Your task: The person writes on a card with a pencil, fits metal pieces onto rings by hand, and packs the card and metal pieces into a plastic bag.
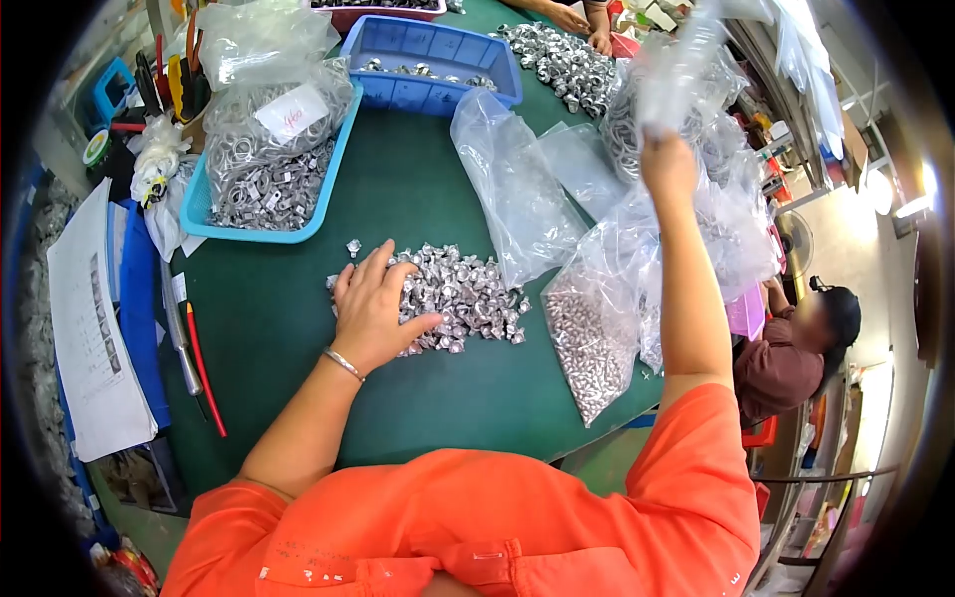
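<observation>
My left hand (373,313) lies with its fingers spread on the left side of a pile of small silvery metal parts (463,294) on the green table (269,348). One loose part (353,248) sits just beyond its fingertips. My right hand (668,164) is raised at the upper right, its fingers closed round the lower end of a clear plastic bag (681,75), which is blurred. Below that arm, a clear bag of small metal pieces (592,348) rests near the table's right edge. An empty-looking flat plastic bag (512,189) lies beyond the pile.
A light blue basket (269,236) with bagged metal rings stands at the left, a blue bin (428,95) at the back. Papers (99,338), a red pen (204,368) and tools lie left. A co-worker's hands (582,25) are at the far edge; another person (801,348) is right.
</observation>
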Motion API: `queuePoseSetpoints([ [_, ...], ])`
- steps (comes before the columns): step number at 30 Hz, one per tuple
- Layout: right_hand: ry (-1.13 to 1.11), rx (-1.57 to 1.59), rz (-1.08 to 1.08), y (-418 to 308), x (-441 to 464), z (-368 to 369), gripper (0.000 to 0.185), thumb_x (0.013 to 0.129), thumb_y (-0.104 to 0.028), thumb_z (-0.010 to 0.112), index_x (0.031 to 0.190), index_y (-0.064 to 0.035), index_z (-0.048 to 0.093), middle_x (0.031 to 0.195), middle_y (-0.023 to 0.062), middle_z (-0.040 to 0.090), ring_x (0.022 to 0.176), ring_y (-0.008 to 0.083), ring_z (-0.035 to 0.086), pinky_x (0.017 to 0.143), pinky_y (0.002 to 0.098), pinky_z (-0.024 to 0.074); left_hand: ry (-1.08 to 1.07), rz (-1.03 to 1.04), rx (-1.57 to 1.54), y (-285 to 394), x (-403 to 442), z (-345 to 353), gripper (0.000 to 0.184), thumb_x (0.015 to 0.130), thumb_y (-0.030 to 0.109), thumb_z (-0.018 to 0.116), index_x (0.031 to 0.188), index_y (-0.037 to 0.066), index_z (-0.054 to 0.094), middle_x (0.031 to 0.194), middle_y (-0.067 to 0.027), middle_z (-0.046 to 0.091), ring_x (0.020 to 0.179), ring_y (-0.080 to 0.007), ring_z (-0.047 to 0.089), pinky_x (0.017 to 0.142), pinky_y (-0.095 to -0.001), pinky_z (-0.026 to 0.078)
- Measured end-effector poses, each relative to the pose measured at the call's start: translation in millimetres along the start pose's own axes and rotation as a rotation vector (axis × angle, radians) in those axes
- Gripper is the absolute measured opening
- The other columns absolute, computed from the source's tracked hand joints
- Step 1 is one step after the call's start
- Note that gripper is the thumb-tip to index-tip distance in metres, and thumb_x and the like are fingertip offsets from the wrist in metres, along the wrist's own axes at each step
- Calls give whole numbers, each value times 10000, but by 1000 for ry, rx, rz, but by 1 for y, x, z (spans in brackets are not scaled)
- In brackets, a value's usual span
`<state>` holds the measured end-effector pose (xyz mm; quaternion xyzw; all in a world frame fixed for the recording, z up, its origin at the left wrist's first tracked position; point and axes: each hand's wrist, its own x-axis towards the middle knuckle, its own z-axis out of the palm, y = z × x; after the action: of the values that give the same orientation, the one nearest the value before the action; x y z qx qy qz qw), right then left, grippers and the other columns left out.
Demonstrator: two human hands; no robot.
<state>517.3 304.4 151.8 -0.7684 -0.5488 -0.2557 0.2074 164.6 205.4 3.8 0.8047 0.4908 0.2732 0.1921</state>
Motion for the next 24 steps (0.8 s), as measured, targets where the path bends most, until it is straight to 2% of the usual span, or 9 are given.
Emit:
queuePoseSetpoints([
  [4, -584, -44, -67, -34, -35, 32, 242, 792, -243, 536, 914, -44, 601, 907, 213, 617, 887, 359, 596, 789, 441, 465, -10, -6, 10, 2, 0, -2, 595, 634, 445, 712, 1097, 124, 523, 1328, -169, 367, 1209, -332, 361, 1009, -493, 189],
  [6, -608, 73, -249, -48, -56, 46, 338, 762, -281, 619, 953, -6, 571, 973, 220, 598, 903, 369, 580, 810, 440, 452, -2, 7, -2, 0, 0, -1, 601, 629, 444, 718, 1097, 123, 522, 1328, -176, 367, 1209, -335, 361, 1007, -496, 191],
  [11, -740, 191, -115, -99, -94, 53, 1053, 641, -556, 691, 1335, 52, 185, 1190, 285, 470, 1116, 357, 484, 901, 401, 417, -6, 3, -19, 1, 1, -2, 609, 616, 427, 734, 1097, 121, 520, 1328, -177, 367, 1210, -334, 362, 1010, -495, 188],
  [12, -815, 142, -174, -106, -108, 55, 1163, 629, -554, 699, 1368, 55, 40, 1300, 295, 352, 1155, 370, 441, 936, 388, 394, -3, 5, -15, 1, 0, -2, 608, 616, 425, 734, 1098, 121, 519, 1328, -175, 368, 1211, -333, 362, 1012, -491, 186],
  [14, -836, 29, -164, -122, -117, 41, 857, 681, -438, 693, 1304, 26, 332, 1189, 273, 488, 1069, 338, 524, 895, 379, 426, 1, 8, -17, 1, 0, -1, 607, 617, 422, 734, 1098, 122, 517, 1329, -174, 368, 1212, -332, 362, 1015, -486, 183],
  [15, -833, 26, -164, -114, -108, 44, 857, 681, -438, 693, 1304, 26, 332, 1189, 273, 488, 1069, 338, 524, 895, 379, 426, -1, 10, -17, 0, 0, -2, 607, 617, 419, 735, 1099, 122, 517, 1330, -173, 368, 1213, -330, 361, 1016, -483, 181],
  [17, -826, 333, -130, -81, -78, 57, 361, 719, -238, 635, 1026, -48, 622, 963, 213, 622, 916, 307, 607, 824, 368, 467, -5, 5, -19, 0, -1, -2, 606, 616, 416, 736, 1100, 123, 516, 1330, -171, 368, 1214, -328, 360, 1017, -480, 179],
  [18, -570, 371, -75, -65, -68, 61, 137, 703, -95, 560, 766, -80, 682, 792, 170, 649, 790, 301, 634, 750, 365, 488, -5, 6, -19, 0, -1, -2, 604, 618, 418, 735, 1098, 124, 516, 1331, -171, 368, 1217, -327, 358, 1017, -480, 178],
  [24, -96, 173, 4, 11, 38, -30, 208, 765, -178, 545, 908, -73, 654, 891, 203, 629, 887, 345, 596, 799, 401, 454, -1, -1, -16, 1, 0, -2, 599, 623, 432, 726, 1093, 124, 516, 1328, -168, 367, 1208, -327, 361, 1013, -482, 178],
])
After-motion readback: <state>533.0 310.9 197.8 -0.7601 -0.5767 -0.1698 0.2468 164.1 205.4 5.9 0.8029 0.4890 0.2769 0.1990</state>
